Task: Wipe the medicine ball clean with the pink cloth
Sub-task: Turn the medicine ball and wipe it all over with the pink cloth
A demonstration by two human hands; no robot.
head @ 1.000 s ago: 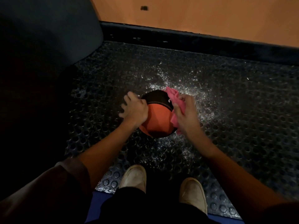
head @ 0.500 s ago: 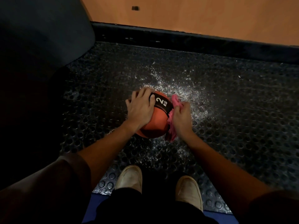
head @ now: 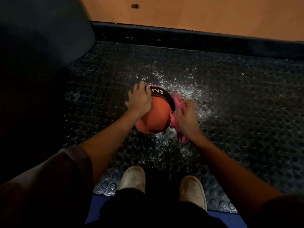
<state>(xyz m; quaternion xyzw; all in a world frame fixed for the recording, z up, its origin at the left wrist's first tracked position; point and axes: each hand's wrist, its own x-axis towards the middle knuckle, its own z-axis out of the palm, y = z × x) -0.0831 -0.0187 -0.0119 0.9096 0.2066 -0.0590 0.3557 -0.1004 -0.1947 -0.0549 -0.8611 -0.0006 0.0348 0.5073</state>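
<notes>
1. Over at the far left, a dark rounded pad (head: 41, 38) stands above the studded rubber mat (head: 246, 129).
2. The left hand (head: 139, 100) lies on the upper left of the medicine ball. Its fingers are a little spread and curled over the top edge, gripping the ball.
3. The medicine ball (head: 156, 117) sits on the mat in the middle, just ahead of the person's pale shoes (head: 132, 178). It is orange, with a black band arcing over its top and right side that reads "2 KG" in white.
4. The pink cloth (head: 177, 102) is bunched against the ball's right side, touching the band. One tail hangs out below the hand.
5. The right hand (head: 185, 119) has its fingers curled tight round the cloth and presses it to the ball's right flank.
6. Glinting specks (head: 194, 83) are scattered over the mat beyond and right of the ball.
</notes>
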